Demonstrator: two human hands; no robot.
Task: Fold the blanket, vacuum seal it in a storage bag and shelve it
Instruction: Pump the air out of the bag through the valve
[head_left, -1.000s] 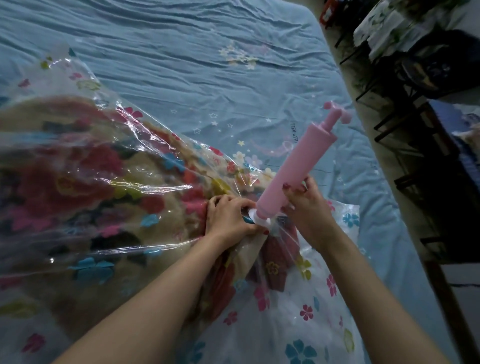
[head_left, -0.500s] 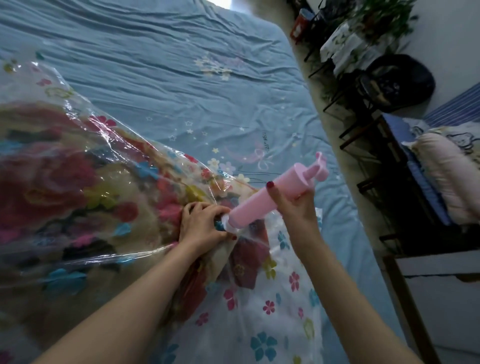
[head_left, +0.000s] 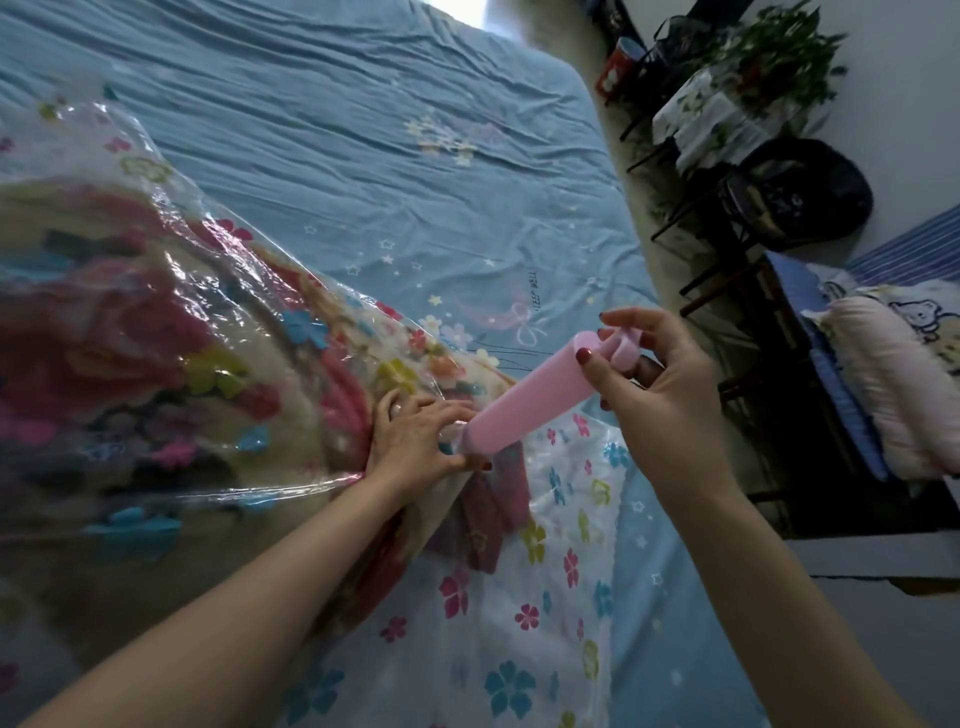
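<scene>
While pumping, best to keep the left hand (head_left: 415, 441) curled tight round the pump's base at the valve, right hand (head_left: 660, 395) gripping the handle of the smooth pink hand pump (head_left: 524, 400) (pull straight). Crinkly, glossy vacuum storage bag (head_left: 218, 322) round plush floral blanket (head_left: 104, 353), lying on rumpled blue bedsheet (head_left: 363, 130).

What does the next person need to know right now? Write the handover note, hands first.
Left hand: pinches the base of the pink plastic hand pump against the bag.
Right hand: grips the pump's top end at its T-handle.
Folded floral fleece blanket lies inside the clear flower-printed plastic storage bag on the blue bedsheet.
Done: folding, bagging, pump seated.
Left: the bag looks puffy, so pump the air out, remove the pump, shelve the bag.
</scene>
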